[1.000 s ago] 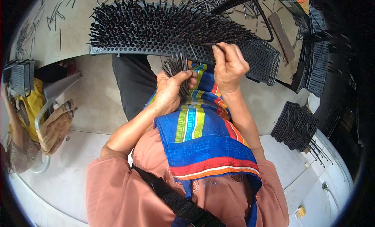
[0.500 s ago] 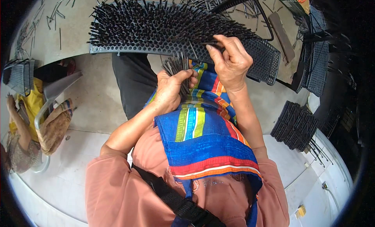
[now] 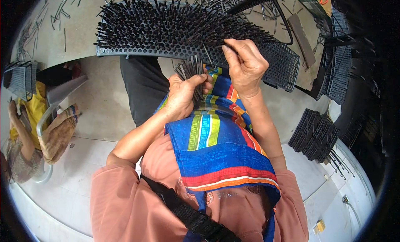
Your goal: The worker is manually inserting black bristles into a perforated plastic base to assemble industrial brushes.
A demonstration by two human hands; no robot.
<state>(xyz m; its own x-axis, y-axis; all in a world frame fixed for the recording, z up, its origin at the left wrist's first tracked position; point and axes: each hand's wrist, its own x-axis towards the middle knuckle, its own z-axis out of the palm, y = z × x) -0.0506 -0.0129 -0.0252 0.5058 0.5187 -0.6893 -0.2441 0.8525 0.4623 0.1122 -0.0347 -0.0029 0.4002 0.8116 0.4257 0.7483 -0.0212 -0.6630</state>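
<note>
My left hand (image 3: 185,92) is closed round a bundle of thin dark rods (image 3: 189,69), which fan upward over my lap. Ahead lies a black perforated rack (image 3: 166,52), its holes packed with upright dark rods (image 3: 179,25). Over the rack's near edge, my right hand (image 3: 248,69) pinches thumb and forefinger together on what looks like one thin dark rod, mostly hidden by the fingertips. Between the two hands a single rod (image 3: 207,54) leans at the near edge. The rack's right end (image 3: 283,67) shows bare holes.
Loose rods (image 3: 62,12) lie scattered over the table (image 3: 81,37). A flat brown bar (image 3: 301,40) and another perforated rack (image 3: 338,62) are at the right. A dark stack of rods (image 3: 314,133) stands low on the right. Another person's arm (image 3: 23,131) shows at left, beside a chair (image 3: 43,129).
My right hand has shifted slightly left, its fingertips closing together among the rods at the rack. The left hand keeps its bundle in nearly the same place.
</note>
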